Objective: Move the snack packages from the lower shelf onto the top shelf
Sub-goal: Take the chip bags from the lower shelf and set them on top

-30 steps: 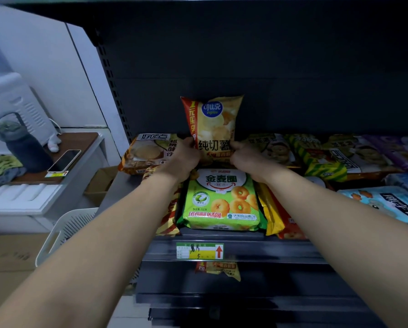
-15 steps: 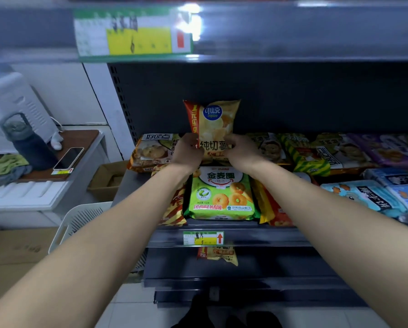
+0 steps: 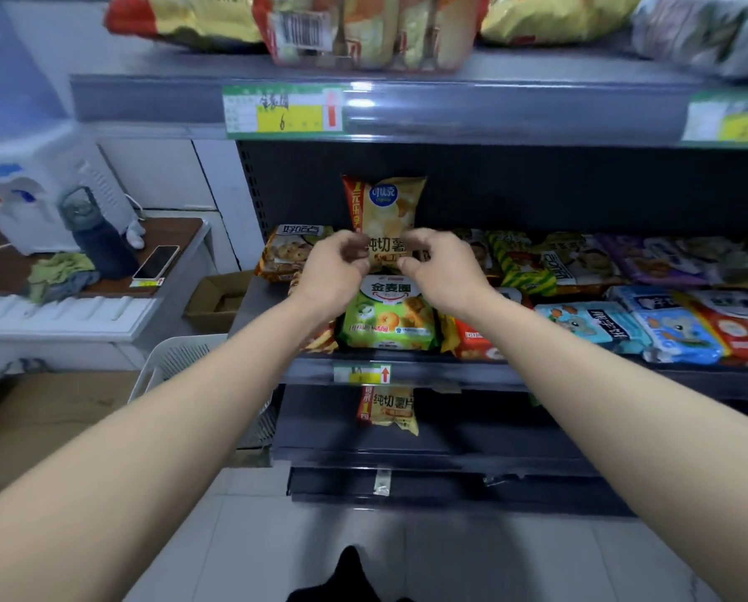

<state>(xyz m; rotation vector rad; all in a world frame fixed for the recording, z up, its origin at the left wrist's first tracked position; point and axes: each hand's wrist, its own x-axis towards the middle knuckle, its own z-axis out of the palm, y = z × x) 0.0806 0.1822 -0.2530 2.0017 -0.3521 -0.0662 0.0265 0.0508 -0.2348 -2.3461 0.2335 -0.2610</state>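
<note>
Curling L hand (image 3: 331,275) & R hand (image 3: 439,269) at lower corners of chip bag (image 3: 383,206); pinching or just touching, can't tell. Standing upright on lower shelf (image 3: 537,375), behind green pack (image 3: 387,317), below top shelf (image 3: 494,110).

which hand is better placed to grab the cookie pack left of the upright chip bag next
Left. The left hand sits right beside the cookie pack, overlapping its right end. The right hand is on the far side of the chip bag and would probably have to cross it.
</note>
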